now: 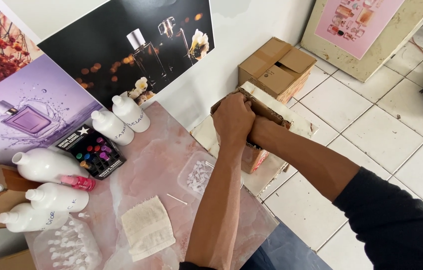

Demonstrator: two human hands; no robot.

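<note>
Both hands were pressed together on the open cardboard box just past the worktop edge, left hand on top, right hand tucked inside

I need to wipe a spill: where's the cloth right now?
In the head view the cloth lies flat on the pink table, low and left of centre, just left of the left forearm, between the bag of spray caps and a small white stick.
</note>
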